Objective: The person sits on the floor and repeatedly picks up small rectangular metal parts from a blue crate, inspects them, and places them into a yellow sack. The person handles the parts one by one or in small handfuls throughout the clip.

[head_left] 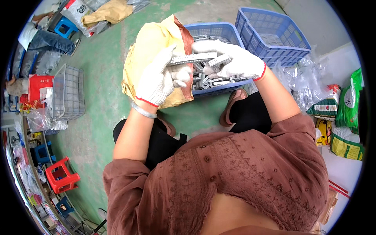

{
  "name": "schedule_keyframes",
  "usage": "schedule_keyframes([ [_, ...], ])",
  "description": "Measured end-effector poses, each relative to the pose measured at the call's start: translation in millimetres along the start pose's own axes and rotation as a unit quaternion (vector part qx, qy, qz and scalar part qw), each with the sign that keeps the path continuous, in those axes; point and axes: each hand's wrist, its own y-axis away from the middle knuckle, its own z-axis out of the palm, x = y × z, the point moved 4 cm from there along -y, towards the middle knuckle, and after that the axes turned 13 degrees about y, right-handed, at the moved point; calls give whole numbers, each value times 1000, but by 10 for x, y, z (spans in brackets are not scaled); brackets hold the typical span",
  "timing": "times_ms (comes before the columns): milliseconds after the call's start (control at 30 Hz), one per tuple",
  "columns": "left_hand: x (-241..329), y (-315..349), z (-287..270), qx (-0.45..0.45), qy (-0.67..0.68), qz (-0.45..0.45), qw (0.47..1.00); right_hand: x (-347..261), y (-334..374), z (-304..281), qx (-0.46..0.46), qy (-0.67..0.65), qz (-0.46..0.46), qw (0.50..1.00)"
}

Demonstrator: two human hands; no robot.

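Both my hands wear white knit gloves with red cuffs. My left hand (158, 78) grips a bundle of grey metal strip parts (192, 58) beside an open yellow-brown paper bag (147, 43). My right hand (231, 58) closes on the other end of the same bundle, just above a blue plastic crate (223, 29) that holds several more grey metal parts (211, 81). A metal bangle sits on my left wrist. My feet in sandals rest on the green floor below the crate.
A second, empty-looking blue crate (274, 33) stands to the right. Clear plastic bags (305, 80) and green and yellow sacks (346, 117) lie at the right. A grey wire basket (68, 92) stands at the left, with red and blue stools (60, 176) and another seated person further left.
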Motion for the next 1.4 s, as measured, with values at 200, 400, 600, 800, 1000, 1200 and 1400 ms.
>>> schedule_keyframes([
  [200,200,6,124,2,-31,158,987,55,62,-107,59,-209,42,975],
  [400,258,-6,102,-50,-80,162,982,47,-73,-52,101,-272,54,955],
  [600,162,20,131,-42,-150,191,969,57,-75,37,145,-241,82,956],
  [800,148,50,131,-44,-216,240,945,37,-74,60,170,-223,75,957],
  [1000,157,52,115,-40,-194,238,951,41,-68,50,166,-191,87,963],
  [1200,163,54,102,-44,-194,234,952,21,-77,72,178,-156,71,969],
  [1400,151,36,75,-26,-157,218,963,73,-76,54,165,-146,70,973],
])
